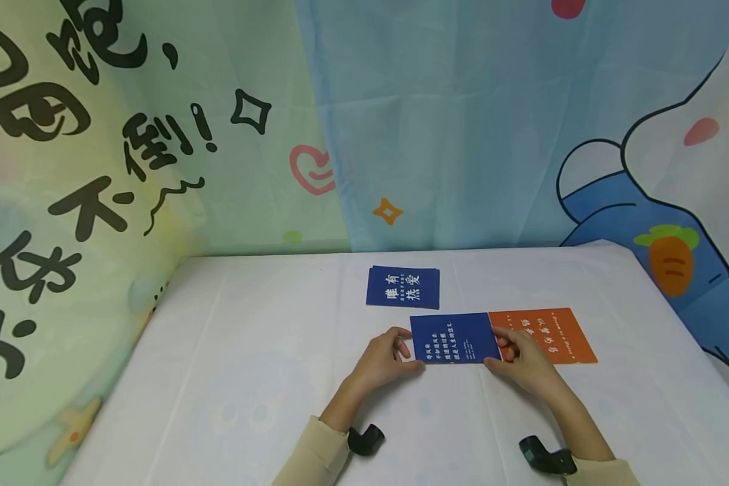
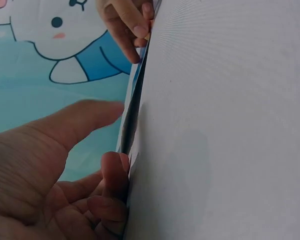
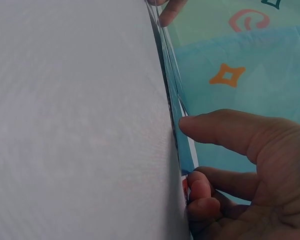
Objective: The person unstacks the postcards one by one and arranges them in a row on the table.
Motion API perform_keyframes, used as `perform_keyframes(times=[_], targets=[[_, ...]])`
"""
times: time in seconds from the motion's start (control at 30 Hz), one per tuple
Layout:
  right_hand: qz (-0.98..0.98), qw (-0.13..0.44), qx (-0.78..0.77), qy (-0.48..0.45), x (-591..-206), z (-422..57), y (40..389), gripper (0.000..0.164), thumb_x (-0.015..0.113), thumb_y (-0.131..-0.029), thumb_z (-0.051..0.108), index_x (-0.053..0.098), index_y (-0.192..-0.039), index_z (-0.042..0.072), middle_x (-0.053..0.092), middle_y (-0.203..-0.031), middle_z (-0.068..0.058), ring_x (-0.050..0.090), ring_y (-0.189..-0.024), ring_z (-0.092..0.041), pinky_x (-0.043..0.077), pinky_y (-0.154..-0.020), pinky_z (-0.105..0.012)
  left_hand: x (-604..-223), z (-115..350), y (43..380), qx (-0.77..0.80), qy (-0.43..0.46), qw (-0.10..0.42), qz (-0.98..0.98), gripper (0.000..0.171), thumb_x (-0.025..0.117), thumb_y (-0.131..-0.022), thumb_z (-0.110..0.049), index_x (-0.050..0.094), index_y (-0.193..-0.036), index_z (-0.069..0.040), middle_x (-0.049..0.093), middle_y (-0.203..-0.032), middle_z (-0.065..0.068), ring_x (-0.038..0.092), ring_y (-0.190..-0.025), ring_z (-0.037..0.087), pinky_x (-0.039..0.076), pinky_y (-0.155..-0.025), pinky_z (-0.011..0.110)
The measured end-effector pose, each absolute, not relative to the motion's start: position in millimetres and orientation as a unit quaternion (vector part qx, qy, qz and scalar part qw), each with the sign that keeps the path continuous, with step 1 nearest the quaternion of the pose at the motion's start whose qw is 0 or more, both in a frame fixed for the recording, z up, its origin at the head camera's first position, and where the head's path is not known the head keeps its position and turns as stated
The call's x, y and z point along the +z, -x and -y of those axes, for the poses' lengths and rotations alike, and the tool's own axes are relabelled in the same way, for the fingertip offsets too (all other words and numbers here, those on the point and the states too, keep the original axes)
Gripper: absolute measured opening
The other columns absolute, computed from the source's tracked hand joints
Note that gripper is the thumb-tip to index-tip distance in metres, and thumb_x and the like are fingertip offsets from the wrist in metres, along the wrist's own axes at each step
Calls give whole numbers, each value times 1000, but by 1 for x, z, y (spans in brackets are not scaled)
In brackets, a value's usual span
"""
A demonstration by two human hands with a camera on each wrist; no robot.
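Note:
A blue card (image 1: 455, 339) with white writing lies between my two hands, seen almost edge-on in both wrist views. My left hand (image 1: 384, 361) grips its left side, thumb at the lower corner and index finger at the upper one. At the opposite end my right hand (image 1: 530, 361) holds the right side the same way. An orange card (image 1: 568, 337) with white writing sits directly to the right, partly hidden behind the right hand. In the left wrist view, a dark strip shows along the blue card (image 2: 135, 95) against the white cloth.
Farther back on the white-covered table (image 1: 249, 337) lies a small stack of blue cards (image 1: 403, 287), its edges slightly offset. Behind the table hangs a printed cloth backdrop (image 1: 462, 135) with cartoon figures and large writing. Each wrist wears a black device (image 1: 366, 440).

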State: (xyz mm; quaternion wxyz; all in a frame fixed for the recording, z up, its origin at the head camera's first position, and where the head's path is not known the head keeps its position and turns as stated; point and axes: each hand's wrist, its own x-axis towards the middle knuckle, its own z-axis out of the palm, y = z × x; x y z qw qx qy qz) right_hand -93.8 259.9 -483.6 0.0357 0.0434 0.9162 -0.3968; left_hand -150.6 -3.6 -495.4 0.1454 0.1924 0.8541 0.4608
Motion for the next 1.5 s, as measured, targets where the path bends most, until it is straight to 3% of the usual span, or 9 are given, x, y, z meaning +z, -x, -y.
perform_keyframes(times=[0.33, 0.7, 1.0, 1.23, 1.5], targets=[[-916, 34, -397, -39, -484, -261, 95, 66, 76, -82, 13, 46, -134, -14, 46, -96, -14, 43, -84, -24, 35, -64, -27, -495, 6, 151, 465, -195, 153, -850, 53, 80, -77, -9, 57, -124, 1, 58, -82, -1, 46, -64, 5, 39, -59, 19], [-912, 32, -406, -43, -486, -260, 95, 60, 70, -89, 19, 47, -134, -13, 47, -96, -13, 43, -85, -22, 35, -62, -25, -497, 6, 152, 477, -194, 146, -845, 51, 80, -79, -13, 57, -122, 3, 59, -79, 1, 46, -65, 5, 39, -61, 19], [-902, 13, -427, -57, -485, -260, 97, 52, 65, -93, 13, 46, -133, -15, 52, -95, -13, 45, -83, -21, 38, -62, -21, -496, 9, 153, 481, -178, 146, -846, 44, 73, -87, -17, 57, -123, 2, 58, -76, -5, 47, -64, 3, 39, -60, 18], [-889, -22, -452, -65, -485, -261, 98, 51, 63, -92, 7, 43, -135, -12, 54, -96, -15, 46, -71, -10, 42, -57, -19, -493, 13, 156, 478, -165, 141, -851, 42, 72, -87, -16, 57, -122, 2, 60, -76, -3, 48, -63, 6, 40, -60, 19], [-879, -25, -470, -72, -482, -257, 102, 51, 62, -94, 9, 42, -137, -9, 53, -99, -16, 46, -72, -10, 44, -56, -20, -494, 20, 162, 488, -149, 136, -849, 41, 72, -87, -15, 57, -121, 2, 62, -77, -1, 52, -61, 7, 40, -59, 20]])
